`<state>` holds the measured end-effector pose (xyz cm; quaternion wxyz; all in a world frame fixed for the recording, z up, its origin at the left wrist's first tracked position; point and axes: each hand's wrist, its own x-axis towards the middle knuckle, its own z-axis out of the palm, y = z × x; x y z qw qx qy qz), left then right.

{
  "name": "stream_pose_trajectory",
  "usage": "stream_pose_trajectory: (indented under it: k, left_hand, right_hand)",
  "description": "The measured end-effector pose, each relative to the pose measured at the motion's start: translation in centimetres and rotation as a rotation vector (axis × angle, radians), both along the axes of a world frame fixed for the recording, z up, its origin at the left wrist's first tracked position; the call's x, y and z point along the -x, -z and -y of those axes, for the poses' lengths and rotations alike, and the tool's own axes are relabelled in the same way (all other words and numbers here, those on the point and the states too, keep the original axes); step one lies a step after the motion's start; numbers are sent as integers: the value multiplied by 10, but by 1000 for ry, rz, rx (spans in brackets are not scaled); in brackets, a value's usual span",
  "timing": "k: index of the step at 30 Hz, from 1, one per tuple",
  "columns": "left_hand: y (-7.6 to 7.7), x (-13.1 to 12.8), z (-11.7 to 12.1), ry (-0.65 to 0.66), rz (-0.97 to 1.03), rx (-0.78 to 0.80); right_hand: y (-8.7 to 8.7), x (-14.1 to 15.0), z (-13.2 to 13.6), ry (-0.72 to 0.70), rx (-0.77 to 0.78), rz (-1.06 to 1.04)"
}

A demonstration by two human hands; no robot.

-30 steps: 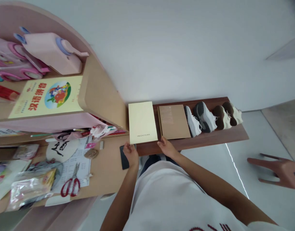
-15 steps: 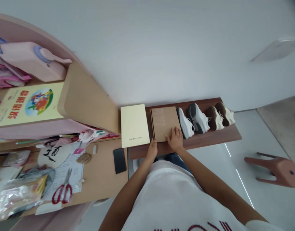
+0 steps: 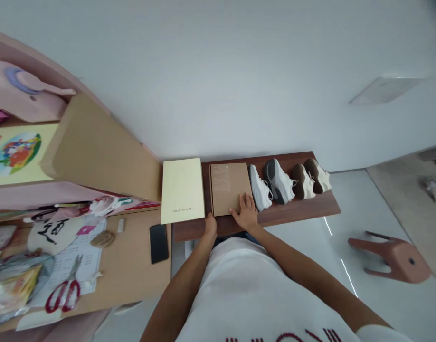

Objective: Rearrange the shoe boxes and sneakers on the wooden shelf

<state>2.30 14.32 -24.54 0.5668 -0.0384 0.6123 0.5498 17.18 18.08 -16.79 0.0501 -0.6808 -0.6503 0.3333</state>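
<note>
Brown box (image 3: 229,187) hemmed in between cream box and shoe, with no firm hold in view

The likeliest trouble is a crowding one. The white shoe (image 3: 260,187) stands right against or just beside the brown box's right side, so a push that way could knock the shoe askew and press it into the grey-soled shoe (image 3: 279,181) next along. A push to the left could close the narrow gap and nudge the cream box (image 3: 182,190). A strong pull towards the body could bring the brown box over the front edge of the bench (image 3: 189,231), since its near side already lies close to that edge.

The brown box lies flat on the bench, directly below the right hand (image 3: 247,213), whose grip is spread open across the near right corner of the lid, pressing or resting without clasping. The left hand (image 3: 210,225) is at the near left corner, by the gap; its fingers are partly hidden, so I cannot tell whether that grip is closed on anything.
</note>
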Motion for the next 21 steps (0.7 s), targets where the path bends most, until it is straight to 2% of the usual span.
stream_pose_trajectory:
  k: [4,9,14,18,21]
  left_hand:
    - [-14,-10,3,-40,-2,126]
    - [-34,-11,9,-40,59,48]
    - [-58,-4,7,-89,144,-1]
    - [-82,3,1,-34,245,-88]
    - [-102,5,-6,7,244,-155]
  right_hand:
    - [-5,-13,-6,4,-5,-17]
    - [-18,-23,-18,11,-24,-80]
    - [-32,-23,-28,84,5,-168]
    - [-32,-21,-29,163,54,-293]
    - [-28,-18,-27,164,72,-421]
